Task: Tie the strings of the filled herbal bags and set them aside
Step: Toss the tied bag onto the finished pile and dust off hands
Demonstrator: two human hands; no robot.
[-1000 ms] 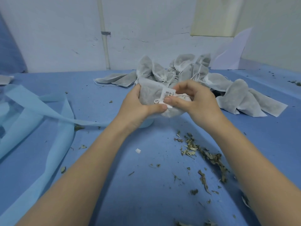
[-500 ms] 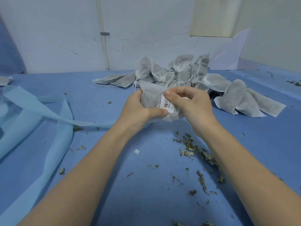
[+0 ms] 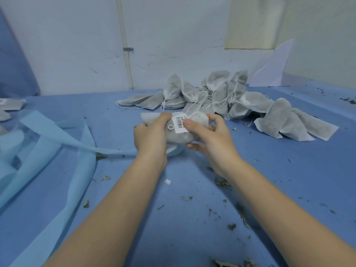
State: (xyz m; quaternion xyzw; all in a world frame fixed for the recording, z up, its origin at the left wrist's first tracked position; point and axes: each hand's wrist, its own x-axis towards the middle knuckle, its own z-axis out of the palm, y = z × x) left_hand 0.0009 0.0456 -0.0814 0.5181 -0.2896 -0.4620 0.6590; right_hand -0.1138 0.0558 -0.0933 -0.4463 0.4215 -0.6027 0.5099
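Observation:
I hold a filled white herbal bag (image 3: 180,137) above the blue table, in the middle of the head view. My left hand (image 3: 151,135) grips its left side, fingers curled over the gathered top. My right hand (image 3: 209,137) grips the right side, its thumb pressing a white barcode label (image 3: 179,124) against the bag. A small loop of white string (image 3: 170,127) shows beside the label. Behind my hands lies a pile of filled bags (image 3: 221,93) with loose drawstrings.
Light blue fabric strips (image 3: 50,143) spread over the left of the blue table (image 3: 192,228). Dried herb scraps (image 3: 231,214) litter the surface near my right forearm. A white wall with a pipe (image 3: 126,54) stands behind. Two more bags (image 3: 9,105) lie at the far left.
Both hands lowered the bag slightly and turned it; the label now faces up under my right thumb, and my right fingers wrap under the bag's right side.

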